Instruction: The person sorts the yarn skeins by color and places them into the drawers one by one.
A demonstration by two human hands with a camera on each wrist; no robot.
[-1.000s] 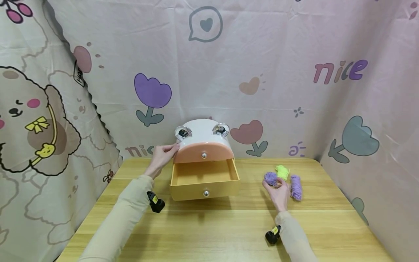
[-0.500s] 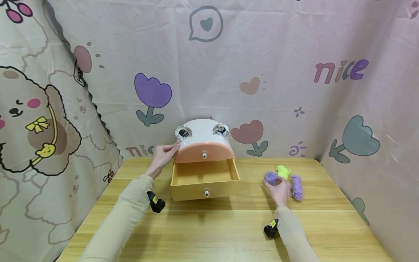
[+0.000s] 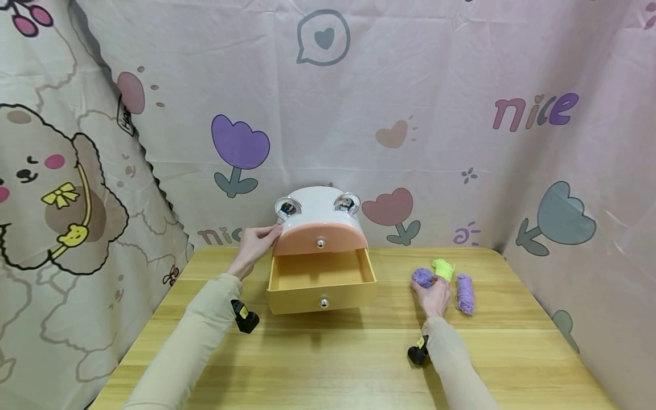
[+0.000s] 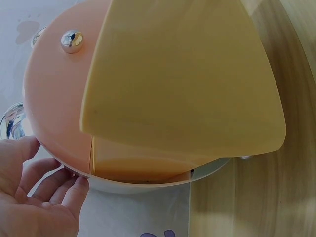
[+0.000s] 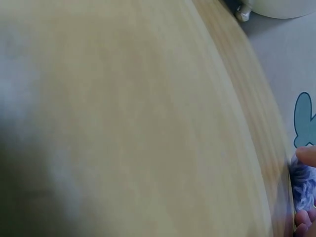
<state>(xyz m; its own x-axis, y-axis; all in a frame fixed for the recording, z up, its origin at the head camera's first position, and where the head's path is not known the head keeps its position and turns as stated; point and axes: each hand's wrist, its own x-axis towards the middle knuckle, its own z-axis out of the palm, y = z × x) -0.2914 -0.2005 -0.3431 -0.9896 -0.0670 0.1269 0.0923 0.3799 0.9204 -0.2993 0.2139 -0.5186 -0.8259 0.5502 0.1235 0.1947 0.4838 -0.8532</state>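
Right hand (image 3: 433,296) sits slightly further left and forward than a second ago, purple yarn ball (image 3: 422,277) nudged left with it; no clear change at left hand (image 3: 254,247). Nearest: right wrist camera (image 3: 417,351), low over the table (image 3: 328,364), could bump things if the wrist dips. Next out, purple yarn roll (image 3: 465,294) lies just right of the right hand, apart from it; a sideways knuckle swipe would roll it. Yellow drawer (image 3: 297,299) is pulled well out of its slot, front overhanging the table, so a downward knock on it could tip the unit forward. Right fingers nearly closed, thumb and fingertips pinching the ball at the hand's left; can't tell if it's off the table. Pinch looks shallow: soft yarn could squash and slip, or a loose strand snag. Lime-green yarn (image 3: 443,269) is just behind, could get dragged along if strands catch. Left fingers bent, part-closed, thumb and tips holding the side edge of the white box (image 3: 318,200); uneven pressure there might swivel it. Peach drawer (image 3: 301,239) above is shut. Printed backdrop (image 3: 328,131) hangs close behind, so a backward shove could press the box into it
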